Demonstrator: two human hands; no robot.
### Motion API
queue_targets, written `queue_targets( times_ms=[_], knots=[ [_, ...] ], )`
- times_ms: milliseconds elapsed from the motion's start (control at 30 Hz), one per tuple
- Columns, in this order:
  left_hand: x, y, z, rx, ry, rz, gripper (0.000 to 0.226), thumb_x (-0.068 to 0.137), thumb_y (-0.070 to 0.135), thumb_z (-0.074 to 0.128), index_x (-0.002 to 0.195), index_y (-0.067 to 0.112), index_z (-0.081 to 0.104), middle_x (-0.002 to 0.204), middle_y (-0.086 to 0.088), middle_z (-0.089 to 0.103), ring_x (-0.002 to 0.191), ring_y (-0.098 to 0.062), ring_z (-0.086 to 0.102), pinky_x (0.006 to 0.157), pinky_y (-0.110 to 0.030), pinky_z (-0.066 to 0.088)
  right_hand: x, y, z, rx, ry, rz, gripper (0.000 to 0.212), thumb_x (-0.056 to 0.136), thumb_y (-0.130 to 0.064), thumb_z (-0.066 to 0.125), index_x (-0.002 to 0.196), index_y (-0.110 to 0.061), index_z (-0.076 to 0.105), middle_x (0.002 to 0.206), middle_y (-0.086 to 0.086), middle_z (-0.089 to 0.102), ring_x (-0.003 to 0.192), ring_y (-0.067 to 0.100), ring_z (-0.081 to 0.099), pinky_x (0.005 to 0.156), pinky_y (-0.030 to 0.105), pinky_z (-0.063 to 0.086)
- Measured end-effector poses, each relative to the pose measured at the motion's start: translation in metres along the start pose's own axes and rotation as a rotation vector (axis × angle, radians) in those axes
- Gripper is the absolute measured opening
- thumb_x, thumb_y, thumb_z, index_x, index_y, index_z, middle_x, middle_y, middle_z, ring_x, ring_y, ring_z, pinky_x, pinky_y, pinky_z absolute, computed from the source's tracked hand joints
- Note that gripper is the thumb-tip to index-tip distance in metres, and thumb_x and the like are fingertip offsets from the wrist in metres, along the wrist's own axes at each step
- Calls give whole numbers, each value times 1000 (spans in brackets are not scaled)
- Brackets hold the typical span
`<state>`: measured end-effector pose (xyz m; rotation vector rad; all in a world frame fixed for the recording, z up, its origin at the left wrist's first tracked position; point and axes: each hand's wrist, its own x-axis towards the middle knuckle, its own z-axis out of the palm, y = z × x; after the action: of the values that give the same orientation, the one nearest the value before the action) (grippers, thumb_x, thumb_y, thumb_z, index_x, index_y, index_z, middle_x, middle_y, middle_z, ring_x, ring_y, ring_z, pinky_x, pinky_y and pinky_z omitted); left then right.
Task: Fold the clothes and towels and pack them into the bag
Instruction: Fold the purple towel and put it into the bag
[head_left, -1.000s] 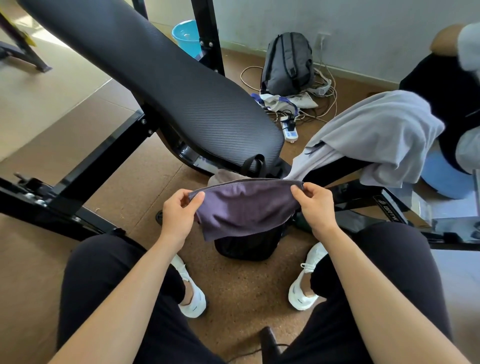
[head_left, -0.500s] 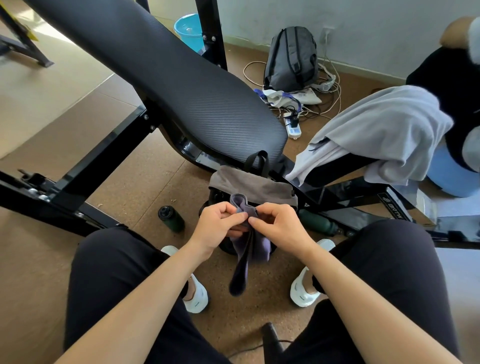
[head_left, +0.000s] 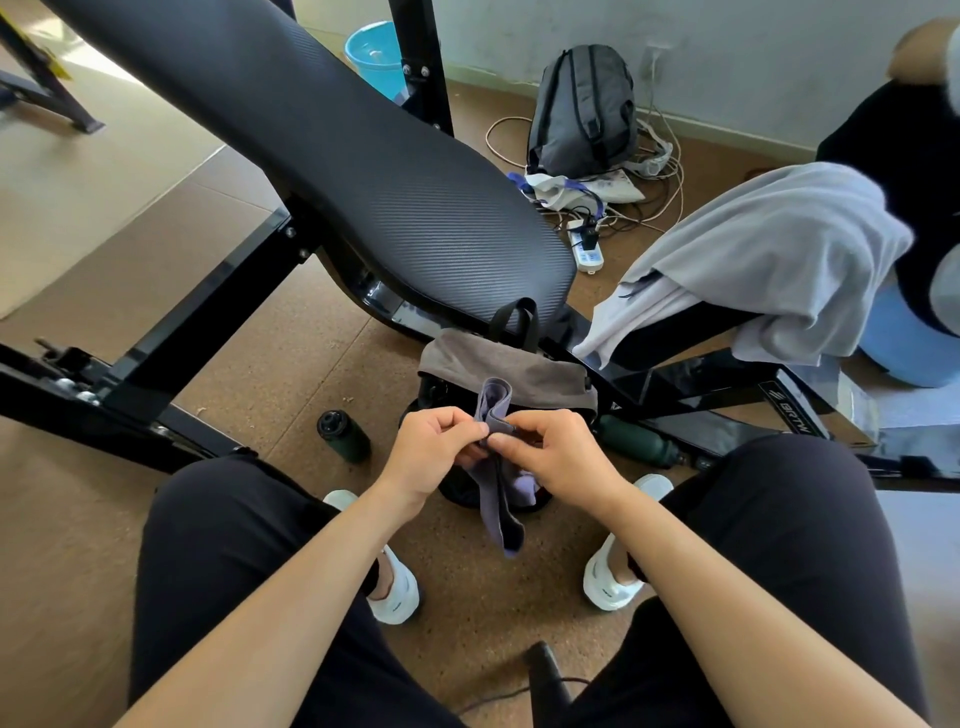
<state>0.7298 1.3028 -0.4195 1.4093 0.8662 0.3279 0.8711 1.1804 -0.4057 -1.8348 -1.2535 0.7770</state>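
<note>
While you pinch the purple cloth (head_left: 493, 514) near its top, your left hand (head_left: 431, 452) and right hand (head_left: 553, 457) meet at the middle of the head view. Thumbs and forefingers are clamped on the fabric, so it hangs as a narrow strip toward 6 o'clock (a fold under way, I judge, not yet a bundle to pack). You hold it directly above the black bag (head_left: 457, 496) on the floor between your feet, so lowering it should bring it near the opening.

At 12 o'clock from your hands a grey-brown towel (head_left: 509, 364) lies draped across the bag's mouth. Whether it sits inside or only over the rim I cannot tell, and the bag's interior is hidden. At 2 o'clock a pale grey garment (head_left: 769, 260) hangs over the bench frame, unfolded and probably waiting its turn.
</note>
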Motion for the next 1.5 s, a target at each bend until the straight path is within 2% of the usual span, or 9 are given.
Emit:
queue_targets(
  times_ms=[167,333,433,533,733,933,1033,1167,1500],
  knots=[
    [3,-3,-3,-76,-61,-37,29,93,4,66,66,13,72,67,-7,67,62,-12,61,66,-27,49,0,4,-1,0,165,56,21,97,-25,66,83,-13,77,66,0,69,59,11,57,59,33,48],
    [3,-5,-1,-69,-44,-14,28,95,13,68,70,19,76,71,-4,69,69,-14,61,72,-32,48,-3,-2,1,127,-58,93,21,93,-10,56,91,-8,76,79,12,73,71,27,69,66,44,59],
    [3,-4,-2,-107,-64,-10,28,97,14,65,71,20,75,75,-4,69,74,-16,62,77,-36,48,-3,-4,0,252,-86,134,36,95,6,47,110,-7,77,96,9,78,84,18,76,81,33,63],
    [-3,-1,-2,-132,-184,29,7,91,19,73,84,17,70,80,-3,69,78,-16,66,77,-33,53,-4,-5,1,309,-14,125,18,96,-4,64,109,-9,77,94,7,79,82,16,77,79,30,63],
    [-4,-5,0,121,-239,196,33,79,2,84,95,17,61,88,1,68,83,-14,67,76,-27,54,0,2,0,59,147,56,17,80,-21,85,91,-15,73,85,-3,71,72,13,68,69,35,60],
    [-1,-5,0,67,-202,224,27,83,-8,77,95,14,67,88,3,70,83,-11,68,78,-26,54,6,3,-16,5,21,-101,68,83,-16,80,142,-33,51,145,-12,47,90,11,69,80,30,59],
    [-2,-7,1,36,-218,231,27,83,-6,78,102,12,70,94,-1,75,90,-16,72,84,-29,57,5,3,-20,30,-143,-9,43,93,-15,72,133,-27,63,115,-4,73,79,12,73,77,36,62],
    [2,-13,-2,81,-229,207,32,84,-7,77,107,12,68,100,-7,73,87,-14,71,82,-28,56,7,9,-27,93,-47,43,8,95,-13,69,97,-20,72,70,-5,71,59,20,71,60,32,57],
    [16,-51,1,420,-124,163,24,87,3,70,99,23,72,95,6,74,94,-11,71,86,-36,60,3,3,-48,373,73,31,6,97,-7,66,98,-8,71,74,6,63,59,21,59,59,29,49]
  ],
)
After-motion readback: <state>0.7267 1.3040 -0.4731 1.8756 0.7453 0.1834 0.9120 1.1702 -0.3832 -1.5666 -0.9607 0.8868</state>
